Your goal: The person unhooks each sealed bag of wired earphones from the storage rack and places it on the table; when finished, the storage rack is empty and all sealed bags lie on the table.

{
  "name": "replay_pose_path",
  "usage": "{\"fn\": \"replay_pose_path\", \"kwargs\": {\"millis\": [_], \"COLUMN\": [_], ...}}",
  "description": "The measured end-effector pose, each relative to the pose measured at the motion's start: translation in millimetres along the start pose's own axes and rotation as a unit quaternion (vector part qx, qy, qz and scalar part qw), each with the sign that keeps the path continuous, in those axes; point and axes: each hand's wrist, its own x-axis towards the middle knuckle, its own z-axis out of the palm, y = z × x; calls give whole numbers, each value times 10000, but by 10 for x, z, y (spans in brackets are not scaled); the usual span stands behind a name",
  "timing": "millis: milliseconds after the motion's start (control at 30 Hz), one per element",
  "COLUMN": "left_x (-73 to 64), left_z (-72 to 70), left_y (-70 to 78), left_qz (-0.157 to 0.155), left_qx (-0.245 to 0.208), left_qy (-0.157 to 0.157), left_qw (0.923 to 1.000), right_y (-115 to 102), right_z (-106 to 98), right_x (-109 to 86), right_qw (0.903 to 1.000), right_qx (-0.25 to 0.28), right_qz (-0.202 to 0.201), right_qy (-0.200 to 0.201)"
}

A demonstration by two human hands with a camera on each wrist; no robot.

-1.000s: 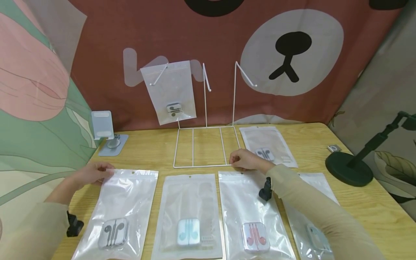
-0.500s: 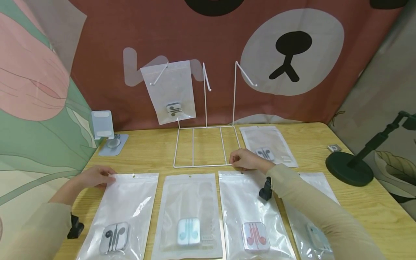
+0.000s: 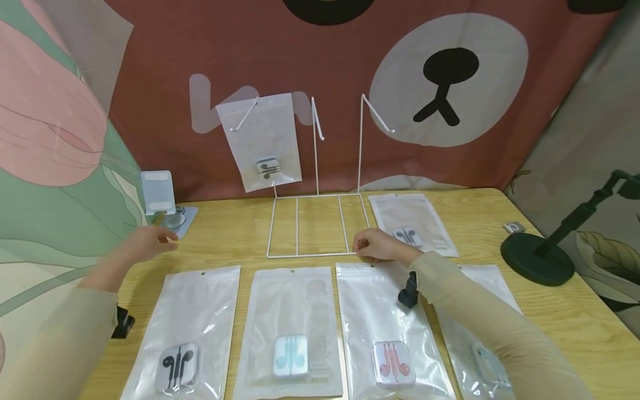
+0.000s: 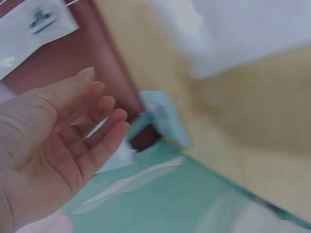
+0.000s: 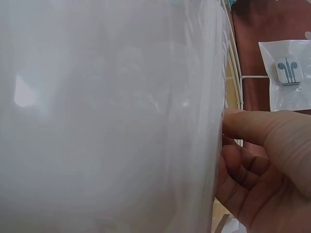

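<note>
Several clear zip bags of boxed earphones lie in a row on the wooden table. My left hand (image 3: 150,244) is raised beyond the top of the leftmost bag (image 3: 190,311), which holds black earphones (image 3: 177,366). Its fingers are loosely bent with nothing between them, as the left wrist view shows. My right hand (image 3: 376,245) is at the top edge of the bag with pink earphones (image 3: 393,364), thumb and curled fingers pinching that edge. Between them lies a bag with light blue earphones (image 3: 290,356). Another bag (image 3: 485,283) lies partly under my right forearm.
A white wire rack (image 3: 317,256) stands at the back, with one bag (image 3: 265,133) hanging on its left hook. Behind my right hand lies another bag (image 3: 420,214). A blue phone stand (image 3: 158,192) is at the left, a dark lamp-like stand (image 3: 537,260) at the right.
My left hand has let go of the leftmost bag's top corner and lifted away toward the phone stand. That bag now lies slightly nearer me. My right hand has stayed in place.
</note>
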Motion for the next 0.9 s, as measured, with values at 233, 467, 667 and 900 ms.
{"fn": "replay_pose_path", "kwargs": {"millis": [233,467,667,900], "left_x": [332,728,1119,1431], "left_z": [-559,-915,-1013,-987], "left_y": [402,826,1079,1297], "left_qz": [-414,-549,-667,-714], "left_qx": [-503,-1498,-2395,-3230], "left_qy": [932,2178,2473,2387], "left_qw": [9935,9629,9365,9130], "right_y": [9,-4,1,38], "right_z": [-5,-17,-12,-14], "right_x": [-14,-21,-4,7], "right_qw": [9999,9998,10000,9999], "right_qx": [-87,-150,1,-40], "right_qz": [-46,-113,-86,-154], "right_qy": [41,47,-19,-23]}}
